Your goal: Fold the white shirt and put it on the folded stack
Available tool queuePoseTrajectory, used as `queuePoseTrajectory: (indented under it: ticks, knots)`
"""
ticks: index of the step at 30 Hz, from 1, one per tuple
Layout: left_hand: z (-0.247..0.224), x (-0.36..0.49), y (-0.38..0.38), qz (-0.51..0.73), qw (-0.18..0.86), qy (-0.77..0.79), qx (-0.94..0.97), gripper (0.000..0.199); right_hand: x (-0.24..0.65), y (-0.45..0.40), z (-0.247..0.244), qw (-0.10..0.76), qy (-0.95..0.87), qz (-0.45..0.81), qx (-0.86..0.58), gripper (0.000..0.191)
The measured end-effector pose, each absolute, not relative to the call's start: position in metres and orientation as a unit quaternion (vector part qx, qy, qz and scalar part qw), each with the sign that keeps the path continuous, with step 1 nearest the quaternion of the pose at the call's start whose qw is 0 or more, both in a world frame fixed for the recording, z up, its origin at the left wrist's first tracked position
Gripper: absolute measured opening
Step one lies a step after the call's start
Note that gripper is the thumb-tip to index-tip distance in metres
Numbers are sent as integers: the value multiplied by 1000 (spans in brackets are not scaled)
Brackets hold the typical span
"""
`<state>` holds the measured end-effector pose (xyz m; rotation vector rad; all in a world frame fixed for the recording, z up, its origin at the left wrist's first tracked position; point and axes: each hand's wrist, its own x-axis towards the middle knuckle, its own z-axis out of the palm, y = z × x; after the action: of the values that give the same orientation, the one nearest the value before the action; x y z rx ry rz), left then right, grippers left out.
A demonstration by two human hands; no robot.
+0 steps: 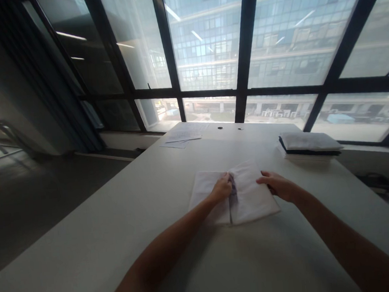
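Observation:
A white folded garment (251, 198) lies on the white table in front of me, its two halves meeting at a gap in the middle where a dark patch shows. My left hand (222, 187) is closed at that gap, the fingertips pinching the inner edge of the cloth. At the right edge, my right hand (277, 185) grips the cloth between thumb and fingers, and this right half looks slightly raised and tilted. What kind of garment it is cannot be made out.
A stack of folded cloth (310, 142), white with a dark layer, sits at the table's right side. Loose paper sheets (186, 133) lie at the far left. Beyond the white table (135, 214) stand tall windows with dark frames (242, 64). A dark curtain (49, 81) hangs at left.

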<state>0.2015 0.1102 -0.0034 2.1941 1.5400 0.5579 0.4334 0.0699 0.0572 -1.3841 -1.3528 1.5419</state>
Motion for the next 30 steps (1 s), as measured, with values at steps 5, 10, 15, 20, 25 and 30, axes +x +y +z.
queuePoseTrajectory:
  ticks: [5,10,15,20,25,30]
  knots:
    - [4,186,83,336,329,519,714,47,396,76,93,324,-549,495,-590,40]
    - [-5,179,31,467,503,471,555,59,355,82,112,321,-564,460,-606,43]
    - [-6,182,-1,468,714,351,385,57,319,88,113,309,-613,409,-602,38]
    - [17,154,13,447,740,383,326,34,285,95,107,267,-697,306,-592,28]
    - [45,95,56,468,697,416,350,31,235,92,97,216,-763,206,-573,25]
    - [31,58,80,387,722,403,409,40,203,80,68,198,-771,424,-433,22]
